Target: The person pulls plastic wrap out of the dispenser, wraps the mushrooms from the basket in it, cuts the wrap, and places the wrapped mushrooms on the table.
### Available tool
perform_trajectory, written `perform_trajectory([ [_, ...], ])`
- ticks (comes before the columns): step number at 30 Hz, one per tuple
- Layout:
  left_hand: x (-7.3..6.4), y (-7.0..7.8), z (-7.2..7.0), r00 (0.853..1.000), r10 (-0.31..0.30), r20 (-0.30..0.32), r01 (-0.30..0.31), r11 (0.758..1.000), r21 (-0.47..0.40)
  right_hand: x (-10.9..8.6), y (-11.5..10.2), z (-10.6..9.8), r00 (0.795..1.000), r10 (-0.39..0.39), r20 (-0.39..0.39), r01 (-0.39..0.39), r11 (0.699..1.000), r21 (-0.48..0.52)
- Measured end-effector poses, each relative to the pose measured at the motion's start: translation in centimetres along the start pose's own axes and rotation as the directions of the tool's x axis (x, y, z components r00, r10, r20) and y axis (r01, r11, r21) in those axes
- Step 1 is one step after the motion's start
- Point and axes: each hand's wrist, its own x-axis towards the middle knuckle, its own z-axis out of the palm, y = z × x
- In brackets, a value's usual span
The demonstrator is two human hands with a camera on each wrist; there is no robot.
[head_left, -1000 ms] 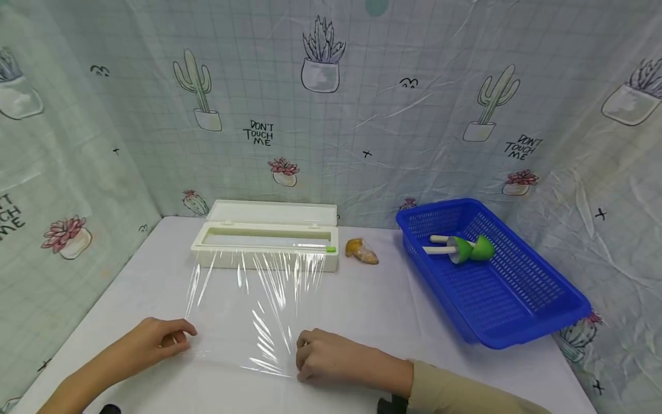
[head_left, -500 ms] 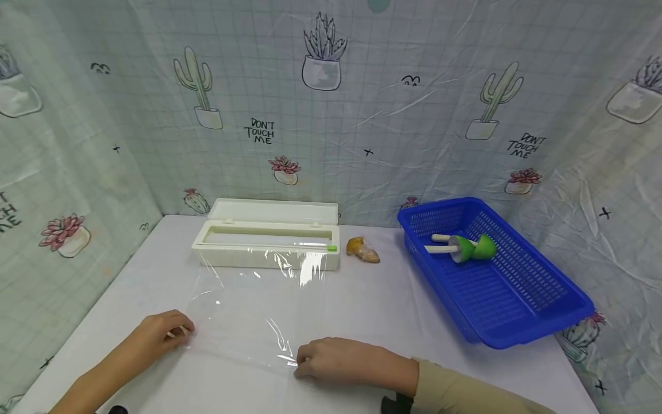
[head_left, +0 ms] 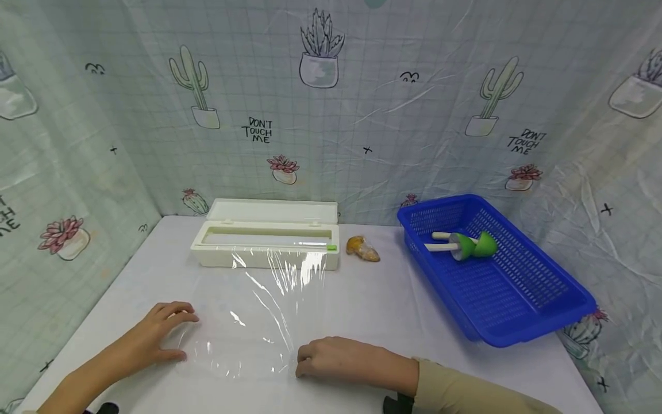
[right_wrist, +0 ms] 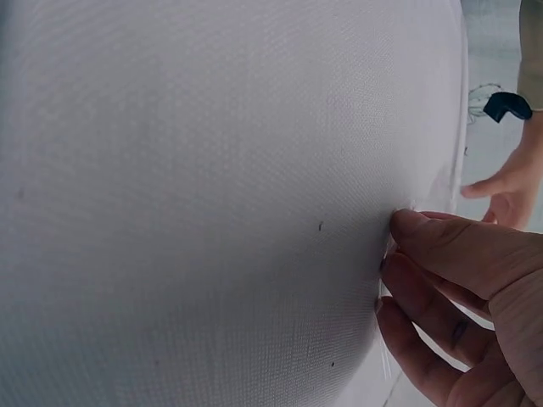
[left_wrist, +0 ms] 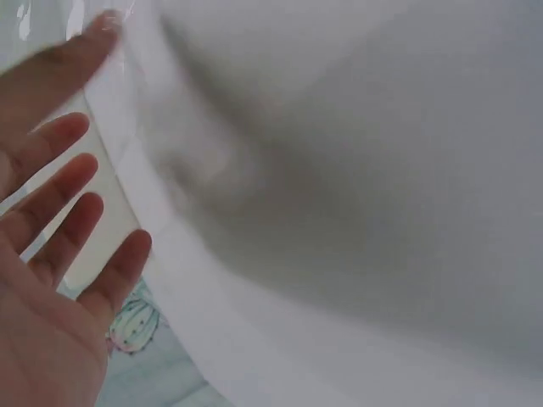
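Observation:
Clear plastic wrap stretches from a pale wrap dispenser toward me over the white table. My right hand pinches the near right corner of the wrap between thumb and fingers; the right wrist view shows the film edge at the fingertips. My left hand is at the wrap's left edge, thumb and fingers spread apart. In the left wrist view that hand's fingers are extended and apart, with the wrap by the thumb tip.
The dispenser's lid stands raised at the back. A small yellow-brown lump, seemingly wrapped in film, lies right of it. A blue plastic basket on the right holds two green-headed pieces with pale sticks. Patterned cloth surrounds the table.
My left hand has gone from fingertips together at the wrap's left corner to thumb and fingers spread. The wrap slackened and its folds shifted. My right hand stays almost in place, still pinching.

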Motion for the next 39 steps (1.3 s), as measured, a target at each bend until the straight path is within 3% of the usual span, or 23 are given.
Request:
perform_trajectory([
  [4, 0.6, 0.3, -0.1, 0.999, 0.026, -0.023, -0.028, 0.994, -0.11, 0.0, 0.0, 0.3, 1.0, 0.007, -0.016, -0.006, 1.0, 0.006],
  [7, 0.7, 0.6, -0.3, 0.995, -0.057, 0.082, 0.064, 0.994, -0.09, 0.0, 0.0, 0.4, 1.0, 0.011, -0.022, -0.011, 1.0, 0.018],
  [10, 0.8, 0.9, -0.6, 0.968, -0.155, 0.197, 0.165, 0.986, -0.037, 0.0, -0.1, 0.3, 1.0, 0.021, -0.022, -0.02, 0.999, 0.028],
  [12, 0.8, 0.8, -0.5, 0.96, -0.174, 0.22, 0.182, 0.983, -0.017, 0.1, -0.1, 0.3, 0.999, 0.028, -0.017, -0.027, 0.999, 0.03],
  [14, 0.6, 0.6, -0.3, 0.969, -0.14, 0.205, 0.144, 0.99, -0.004, 0.1, -0.1, 0.2, 0.999, 0.034, -0.007, -0.034, 0.999, 0.038],
  [17, 0.1, 0.0, 0.0, 0.989, -0.044, 0.14, 0.042, 0.999, 0.015, 0.0, 0.0, 0.0, 0.999, 0.04, 0.015, -0.041, 0.997, 0.066],
  [20, -0.3, -0.5, 0.5, 0.995, 0.022, 0.099, -0.023, 1.0, 0.005, -0.2, 0.0, -0.4, 0.998, 0.045, 0.038, -0.049, 0.992, 0.115],
  [29, -0.5, -0.4, 0.9, 0.992, -0.002, 0.125, 0.002, 1.0, -0.006, -2.6, -0.2, -2.8, 0.99, 0.096, 0.106, -0.124, 0.948, 0.293],
  [34, -0.4, -0.2, 0.8, 0.988, -0.031, 0.154, 0.028, 0.999, 0.02, -4.6, 0.3, -4.6, 0.987, 0.14, 0.074, -0.157, 0.936, 0.315],
  [39, -0.4, -0.2, 0.8, 0.984, -0.041, 0.175, 0.037, 0.999, 0.027, -6.6, 1.7, -6.5, 0.967, 0.25, 0.051, -0.253, 0.91, 0.329],
])
